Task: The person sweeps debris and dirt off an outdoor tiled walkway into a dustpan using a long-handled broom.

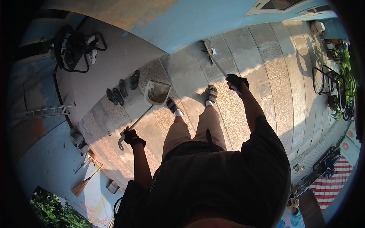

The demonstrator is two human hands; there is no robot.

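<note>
You are looking straight down at your own body, and your two hands are far apart. Your left hand (133,137), in a black glove, is closed tight around the long thin metal handle of a pale dustpan (156,93). The dustpan's wide scoop sits on the stone floor just in front of your left foot, and there is brown dirt inside it. The handle slants from the scoop back to your hand, and its hooked end sticks out past your fist. Your right hand (236,81), also in a black glove, is closed around the long thin stick of a broom (213,57). The stick slants away from you, and the dark brush end touches the grey paving stones (273,72) right by the blue wall (197,26). Your feet, in sandals and white socks, stand between the dustpan and the broom stick. You wear tan trousers and a black top. A row of dark slippers (121,91) lies beside the dustpan, on its left. Farther left stands a black metal rack (74,47). Near the bottom left, a second broom with a yellow stick and straw brush (84,184) leans by the wall. On the right are green plants in pots (344,76) and a red and white striped mat (332,184).
</note>
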